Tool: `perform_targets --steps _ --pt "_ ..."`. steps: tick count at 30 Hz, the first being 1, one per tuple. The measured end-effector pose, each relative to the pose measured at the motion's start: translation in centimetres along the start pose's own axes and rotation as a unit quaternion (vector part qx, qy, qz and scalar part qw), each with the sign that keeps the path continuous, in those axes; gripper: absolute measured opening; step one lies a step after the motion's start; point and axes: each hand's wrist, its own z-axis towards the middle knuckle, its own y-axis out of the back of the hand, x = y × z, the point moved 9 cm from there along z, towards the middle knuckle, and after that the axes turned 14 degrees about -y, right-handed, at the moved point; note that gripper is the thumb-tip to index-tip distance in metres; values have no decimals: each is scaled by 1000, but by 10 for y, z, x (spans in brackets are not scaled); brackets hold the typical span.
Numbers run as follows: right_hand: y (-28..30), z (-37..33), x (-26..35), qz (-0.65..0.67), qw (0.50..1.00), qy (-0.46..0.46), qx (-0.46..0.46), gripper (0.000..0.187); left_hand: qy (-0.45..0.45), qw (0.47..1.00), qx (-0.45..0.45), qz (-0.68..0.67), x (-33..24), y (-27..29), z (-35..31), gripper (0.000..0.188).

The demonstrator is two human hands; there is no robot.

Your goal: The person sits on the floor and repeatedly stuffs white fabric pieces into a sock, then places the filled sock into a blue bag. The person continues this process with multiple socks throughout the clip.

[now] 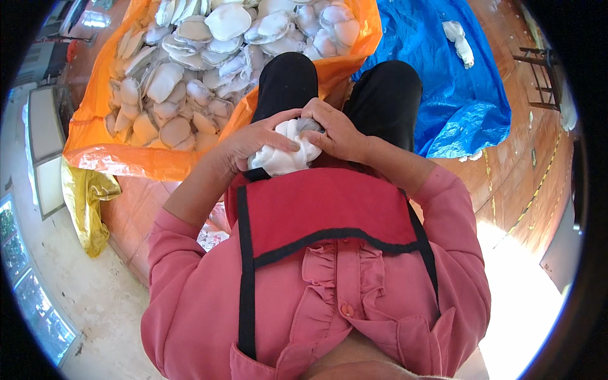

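Over my lap, both hands are closed around a white bundle of soft, cloth-like pieces [278, 159]. My left hand [253, 140] wraps its left side, the thumb lying across the top. From the right, my right hand [341, 132] grips the same bundle, its thumb pressing in near a greyish patch. The undersides of the fingers are hidden. Beyond my knees, a large heap of white rounded pads [190, 76] lies on an orange plastic sheet [126, 161].
A blue plastic sheet [453, 88] spreads at the right, with a twisted white bundle [458, 43] on it. Left of me lies a crumpled yellow bag [92, 206]. Farther right stands a dark-legged stool [538, 76]. A red apron [329, 215] covers my front.
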Motion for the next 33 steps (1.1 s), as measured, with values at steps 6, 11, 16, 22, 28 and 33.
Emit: perform_targets --steps 6,11,16,22,28,33 --pt "17 1 5 101 989 59 -87 26 -157 974 8 164 -16 8 9 102" --pt "19 5 -17 241 966 -14 -96 21 -259 958 -4 120 -25 -5 5 103" --pt "9 9 -41 502 855 -105 -83 21 -328 933 -38 146 -20 -3 10 93" --pt "10 13 -42 566 807 -146 -91 19 -370 898 -53 234 -15 1 10 86" --pt "13 5 -57 491 852 -145 -112 14 -263 908 -46 322 -23 7 17 71" --pt "35 -3 -59 219 941 -156 -205 23 -355 667 -101 647 -68 5 -4 34"
